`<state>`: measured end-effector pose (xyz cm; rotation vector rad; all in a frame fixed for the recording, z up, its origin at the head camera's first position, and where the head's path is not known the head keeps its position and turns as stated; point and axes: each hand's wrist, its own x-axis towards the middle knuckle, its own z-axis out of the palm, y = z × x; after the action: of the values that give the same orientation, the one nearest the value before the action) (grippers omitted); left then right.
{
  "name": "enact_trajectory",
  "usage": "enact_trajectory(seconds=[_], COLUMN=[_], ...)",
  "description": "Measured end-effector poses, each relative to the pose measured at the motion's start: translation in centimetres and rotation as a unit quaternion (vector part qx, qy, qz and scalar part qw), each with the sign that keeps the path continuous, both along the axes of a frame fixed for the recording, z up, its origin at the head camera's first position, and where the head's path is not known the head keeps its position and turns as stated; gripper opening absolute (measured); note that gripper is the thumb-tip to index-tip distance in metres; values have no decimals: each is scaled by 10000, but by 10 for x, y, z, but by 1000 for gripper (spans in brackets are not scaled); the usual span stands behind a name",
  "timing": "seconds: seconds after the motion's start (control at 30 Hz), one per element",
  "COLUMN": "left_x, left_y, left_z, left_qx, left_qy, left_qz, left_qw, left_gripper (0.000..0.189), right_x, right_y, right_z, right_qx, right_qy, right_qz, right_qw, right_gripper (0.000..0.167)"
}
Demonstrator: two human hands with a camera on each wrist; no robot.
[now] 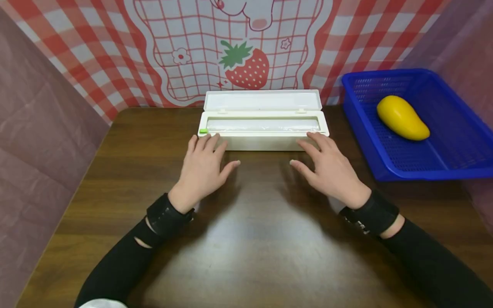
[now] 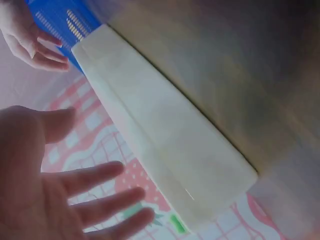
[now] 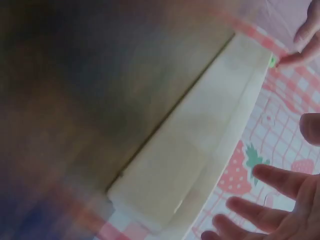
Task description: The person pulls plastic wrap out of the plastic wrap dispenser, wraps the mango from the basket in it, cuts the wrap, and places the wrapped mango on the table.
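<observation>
In the head view, the left hand (image 1: 202, 167) and the right hand (image 1: 327, 169) hover at the front corners of a long white plastic box (image 1: 263, 143) on a brown wood-grain table (image 1: 239, 261). The raised white lid (image 1: 262, 101) stands behind; a small bright-green tab (image 1: 203, 131) marks the left corner. At right, a blue plastic basket (image 1: 363, 132) holds a smooth yellow mango-shaped fruit (image 1: 402, 117). Pale marks on the black right wristband (image 1: 373, 214) are too small to read.

In the left wrist view, the left hand's fingers spread apart, holding nothing, just beside the box.

In the right wrist view, the right hand's parted fingers likewise hold nothing, near the box's long edge.
</observation>
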<state>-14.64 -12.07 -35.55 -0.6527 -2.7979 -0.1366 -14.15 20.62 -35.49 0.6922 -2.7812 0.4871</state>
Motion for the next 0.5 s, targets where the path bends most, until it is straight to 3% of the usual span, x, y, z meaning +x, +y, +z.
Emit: enact_trajectory(seconds=[0.13,0.27,0.4,0.5], left_x=[-10,-24,-41,-51], left_y=[-5,-13,-19,-21], left_z=[4,8,13,13], left_qx=[531,1010,1241,1316], left_qy=[648,1032,1072,852], left_qz=[-186,-300,-354,-443], left_qw=[9963,9891,9858,9866], left_gripper=[41,19,14,17], right_x=[-13,-28,-45,-56], right_y=[5,10,14,16], right_z=[7,12,15,15], right_qx=[-198,-282,-397,-434], right_qy=[324,536,375,109], right_qz=[119,271,322,348], right_qw=[9992,9978,9980,9984], right_gripper=[47,40,39,39])
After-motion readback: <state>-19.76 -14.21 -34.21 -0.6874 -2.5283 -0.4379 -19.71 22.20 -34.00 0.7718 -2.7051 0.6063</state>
